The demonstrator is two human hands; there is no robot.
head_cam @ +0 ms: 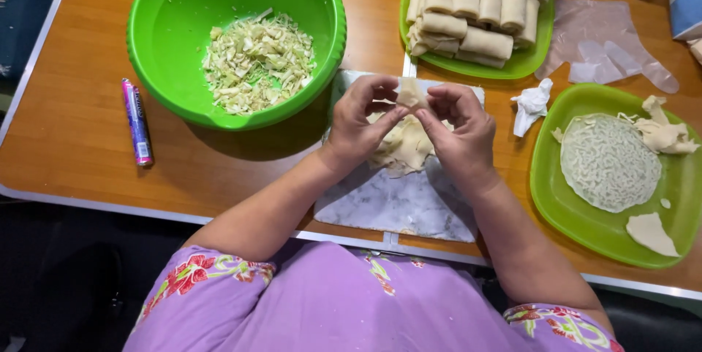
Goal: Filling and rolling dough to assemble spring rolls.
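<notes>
While both hands pinch it, I note the pastry wrapper lifted over the marble board: left hand and right hand fingertips closed on its top corner, apparently peeling layers; shredded cabbage bowl beyond left fingers.

A wooden table with a warm orange-brown top fills most of the view, edged by a pale metal rim along the near side and the left side, and a thin seam across the near rim suggests two sections meeting there. Beyond the left edge lies a dark blue-green patterned surface, too little of it showing to tell what it is, and below the near edge the floor is very dark with no detail to make out. Light falls evenly from above, giving soft shadows on the wood.
</notes>
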